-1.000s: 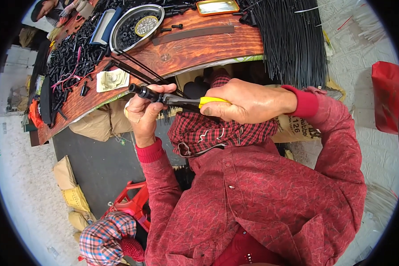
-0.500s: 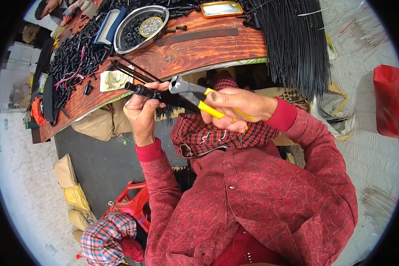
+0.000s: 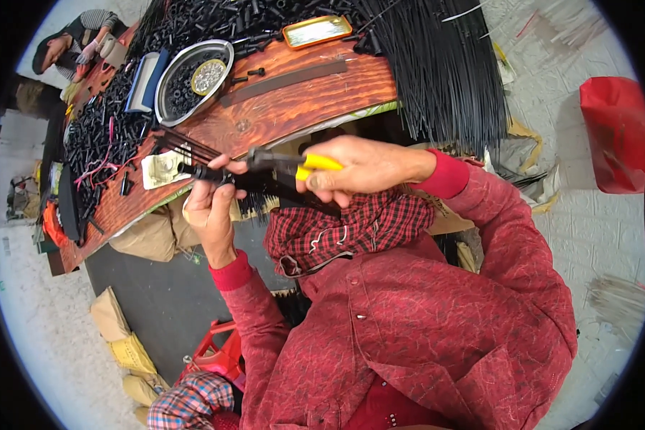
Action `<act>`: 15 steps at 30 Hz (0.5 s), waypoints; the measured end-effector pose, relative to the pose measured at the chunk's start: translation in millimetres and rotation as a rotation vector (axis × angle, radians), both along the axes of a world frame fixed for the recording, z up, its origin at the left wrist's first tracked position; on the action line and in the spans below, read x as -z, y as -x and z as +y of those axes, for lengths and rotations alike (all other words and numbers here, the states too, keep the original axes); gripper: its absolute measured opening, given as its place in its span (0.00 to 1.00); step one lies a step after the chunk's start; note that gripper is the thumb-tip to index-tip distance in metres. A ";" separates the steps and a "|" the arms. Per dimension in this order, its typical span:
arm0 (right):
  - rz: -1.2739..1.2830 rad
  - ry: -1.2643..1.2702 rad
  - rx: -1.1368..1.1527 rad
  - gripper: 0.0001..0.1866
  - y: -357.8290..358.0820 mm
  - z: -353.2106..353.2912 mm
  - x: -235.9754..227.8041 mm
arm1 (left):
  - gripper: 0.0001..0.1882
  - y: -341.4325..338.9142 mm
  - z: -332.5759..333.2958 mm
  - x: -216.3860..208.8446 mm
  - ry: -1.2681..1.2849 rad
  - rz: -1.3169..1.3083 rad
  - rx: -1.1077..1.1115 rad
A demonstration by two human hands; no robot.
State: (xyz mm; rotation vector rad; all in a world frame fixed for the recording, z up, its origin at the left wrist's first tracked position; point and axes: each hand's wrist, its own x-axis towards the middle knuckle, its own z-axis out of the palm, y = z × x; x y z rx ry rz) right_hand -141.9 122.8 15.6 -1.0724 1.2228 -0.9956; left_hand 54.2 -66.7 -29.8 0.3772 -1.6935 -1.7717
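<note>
My left hand [image 3: 211,215] is closed around a short black ribbed tube fitting [image 3: 202,173], held level just off the table's near edge. My right hand [image 3: 369,166] grips pliers [image 3: 321,165] with yellow handles and a dark metal head. The pliers' head points left and is close to my left fingers; blur hides whether its jaws touch anything. Behind the left fingers, thin black rods [image 3: 186,145] stick out over the table; I cannot tell whether that hand holds them. On my lap lies a red-and-black checked cloth [image 3: 351,229].
The wooden table [image 3: 287,111] carries an oval metal tray [image 3: 224,56] of small black parts, heaped black fittings [image 3: 100,118], a flat metal strip [image 3: 283,84] and an orange-rimmed tin [image 3: 317,32]. Long black rods [image 3: 437,79] overhang its right end. Another person [image 3: 79,46] sits at the far left.
The pliers have come lower and more level, with their handles nearer together. The view has shifted, so the table appears further left. My left hand still holds the fitting.
</note>
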 end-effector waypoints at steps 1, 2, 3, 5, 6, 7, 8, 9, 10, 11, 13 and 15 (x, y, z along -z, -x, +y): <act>-0.006 -0.008 0.057 0.15 0.1 -2.2 -2.6 | 0.20 3.6 1.4 -3.7 -0.009 0.000 0.005; -0.013 -0.015 0.111 0.15 1.2 -4.5 -4.6 | 0.20 5.9 1.9 -5.2 -0.018 -0.001 0.008; -0.009 -0.031 0.126 0.16 2.6 -6.7 -5.6 | 0.20 5.9 1.2 -4.8 -0.015 -0.010 0.027; 0.008 -0.071 0.111 0.17 4.4 -9.0 -9.5 | 0.20 6.9 -0.9 -1.8 0.028 -0.016 0.042; 0.014 -0.102 0.089 0.17 3.9 -11.3 -10.3 | 0.19 6.2 -1.1 -2.2 0.039 -0.012 0.044; 0.016 -0.102 0.087 0.17 4.6 -12.1 -9.0 | 0.19 6.2 -1.4 -2.7 0.039 -0.011 0.042; 0.027 -0.081 0.052 0.17 5.3 -12.7 -6.7 | 0.19 5.5 -1.5 -3.3 0.063 -0.017 0.030; 0.040 -0.060 0.018 0.18 6.4 -13.1 -5.7 | 0.18 5.4 -1.5 -3.8 0.087 -0.022 0.019; 0.041 -0.062 0.022 0.18 6.8 -13.3 -6.0 | 0.18 5.0 -1.4 -4.1 0.085 -0.020 0.023; 0.063 -0.073 -0.003 0.18 7.6 -14.5 -6.4 | 0.18 5.2 -1.3 -4.3 0.126 -0.039 0.008; 0.055 -0.116 -0.016 0.18 11.1 -15.5 -6.9 | 0.16 12.2 0.9 -5.0 0.141 -0.046 0.010; 0.045 -0.101 -0.020 0.18 12.6 -17.1 -7.7 | 0.16 14.0 5.3 -13.4 0.179 -0.093 -0.017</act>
